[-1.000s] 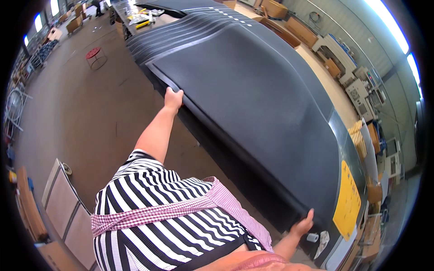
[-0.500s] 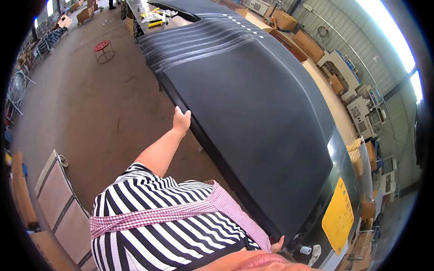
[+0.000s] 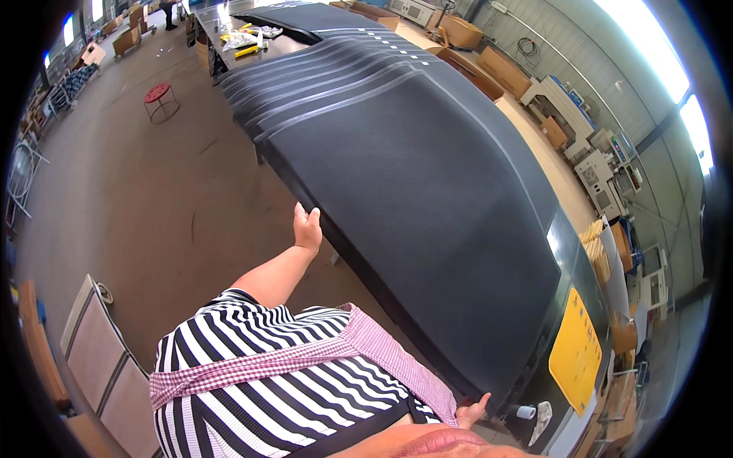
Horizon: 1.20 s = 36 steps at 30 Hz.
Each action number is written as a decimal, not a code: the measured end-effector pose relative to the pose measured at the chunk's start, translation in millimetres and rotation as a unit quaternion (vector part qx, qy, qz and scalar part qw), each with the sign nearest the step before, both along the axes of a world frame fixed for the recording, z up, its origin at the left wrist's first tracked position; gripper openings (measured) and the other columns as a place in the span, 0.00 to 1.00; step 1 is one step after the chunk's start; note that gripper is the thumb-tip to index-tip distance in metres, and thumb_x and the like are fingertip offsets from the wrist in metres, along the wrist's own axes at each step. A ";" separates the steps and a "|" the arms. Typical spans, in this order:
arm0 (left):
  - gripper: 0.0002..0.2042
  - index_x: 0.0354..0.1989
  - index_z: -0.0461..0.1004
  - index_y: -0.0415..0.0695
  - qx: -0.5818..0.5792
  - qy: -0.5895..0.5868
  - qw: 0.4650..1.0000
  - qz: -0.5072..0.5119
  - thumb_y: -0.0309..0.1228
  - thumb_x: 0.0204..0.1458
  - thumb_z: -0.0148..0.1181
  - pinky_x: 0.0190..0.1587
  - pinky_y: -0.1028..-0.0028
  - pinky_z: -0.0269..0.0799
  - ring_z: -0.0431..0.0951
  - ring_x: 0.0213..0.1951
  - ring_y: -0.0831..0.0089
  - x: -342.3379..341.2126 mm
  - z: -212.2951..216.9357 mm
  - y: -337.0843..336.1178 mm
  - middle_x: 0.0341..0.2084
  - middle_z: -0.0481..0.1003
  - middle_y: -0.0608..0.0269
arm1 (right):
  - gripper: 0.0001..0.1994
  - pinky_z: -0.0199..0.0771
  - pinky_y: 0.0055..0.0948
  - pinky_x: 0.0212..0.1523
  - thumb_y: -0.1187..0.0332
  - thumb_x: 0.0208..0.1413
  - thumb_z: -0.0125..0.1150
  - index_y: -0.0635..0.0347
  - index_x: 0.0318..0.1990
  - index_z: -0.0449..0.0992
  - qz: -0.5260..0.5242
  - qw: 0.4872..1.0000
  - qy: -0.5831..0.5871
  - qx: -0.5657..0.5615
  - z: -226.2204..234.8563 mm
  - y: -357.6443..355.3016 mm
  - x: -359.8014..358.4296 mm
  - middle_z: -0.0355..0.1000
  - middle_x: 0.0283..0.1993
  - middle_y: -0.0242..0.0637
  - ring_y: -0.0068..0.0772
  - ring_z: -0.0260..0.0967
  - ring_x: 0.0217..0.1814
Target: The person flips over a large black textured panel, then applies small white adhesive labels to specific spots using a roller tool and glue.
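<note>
A large black panel (image 3: 405,221) with a smooth face and raised edges lies on top of several like it. Those underneath are fanned out in overlapping layers (image 3: 305,84) toward the far end. My left hand (image 3: 308,227) holds the top panel's left edge, thumb on the upper side and fingers hidden beneath. Down at the near corner, my right hand (image 3: 473,412) grips the same panel, its fingers partly hidden behind the edge. Close to that hand, a small whitish cylinder (image 3: 526,412) and a pale crumpled piece (image 3: 540,422) lie on the dark table surface.
A yellow sheet (image 3: 575,351) lies on the table's right side. Yellow-handled tools (image 3: 246,51) and plastic bags sit at the far end. A red stool (image 3: 158,94) stands on the floor to the left, a trolley-like board (image 3: 103,351) nearer. Machines (image 3: 599,183) and cartons line the right.
The whole view has shifted a little, so the scene sits slightly lower and leftward. Both hands stay on the black panel, at about the same places along its edge.
</note>
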<state>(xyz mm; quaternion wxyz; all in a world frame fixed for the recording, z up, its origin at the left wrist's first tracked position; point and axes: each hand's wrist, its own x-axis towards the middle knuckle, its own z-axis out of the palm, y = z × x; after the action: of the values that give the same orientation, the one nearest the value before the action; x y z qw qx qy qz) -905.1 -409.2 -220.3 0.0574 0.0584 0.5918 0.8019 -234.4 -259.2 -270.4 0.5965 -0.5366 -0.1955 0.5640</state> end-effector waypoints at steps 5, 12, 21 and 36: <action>0.29 0.69 0.53 0.27 -0.028 0.028 0.999 -0.002 0.27 0.62 0.52 0.67 0.69 0.59 0.66 0.64 0.61 -0.7 -10.3 3.0 0.64 0.66 0.46 | 0.18 0.76 0.33 0.43 0.53 0.60 0.67 0.54 0.51 0.78 -0.019 0.999 -0.026 -0.040 3.9 4.8 5.9 0.79 0.48 0.31 0.30 0.76 0.46; 0.32 0.71 0.51 0.29 -0.089 0.032 0.995 0.037 0.28 0.60 0.54 0.67 0.67 0.60 0.68 0.65 0.55 -9.0 -11.4 6.5 0.64 0.67 0.42 | 0.21 0.79 0.35 0.48 0.54 0.61 0.66 0.57 0.54 0.77 -0.029 0.999 0.018 -0.001 3.3 -3.9 -8.9 0.79 0.49 0.36 0.35 0.76 0.50; 0.36 0.74 0.47 0.35 -0.166 -0.047 0.981 -0.088 0.37 0.64 0.57 0.50 0.65 0.75 0.79 0.46 0.61 -12.7 2.6 -24.2 0.49 0.76 0.47 | 0.24 0.74 0.31 0.36 0.44 0.58 0.68 0.59 0.42 0.80 -0.026 0.993 -0.014 -0.113 11.7 -21.1 -13.7 0.80 0.39 0.36 0.36 0.73 0.33; 0.26 0.62 0.72 0.45 -0.512 0.016 0.665 -0.544 0.47 0.59 0.57 0.64 0.60 0.66 0.71 0.63 0.50 78.0 -163.3 -159.5 0.60 0.73 0.45 | 0.18 0.75 0.32 0.53 0.58 0.65 0.62 0.66 0.49 0.80 0.761 0.562 -0.323 -0.028 106.4 -59.0 -320.3 0.80 0.44 0.41 0.35 0.77 0.49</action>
<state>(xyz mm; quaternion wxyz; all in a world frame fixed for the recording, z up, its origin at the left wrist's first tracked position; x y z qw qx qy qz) -827.1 -568.7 -383.6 0.4952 0.3443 0.7727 0.1979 -554.7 -318.2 -164.1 -0.1724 -0.3518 -0.6947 0.6033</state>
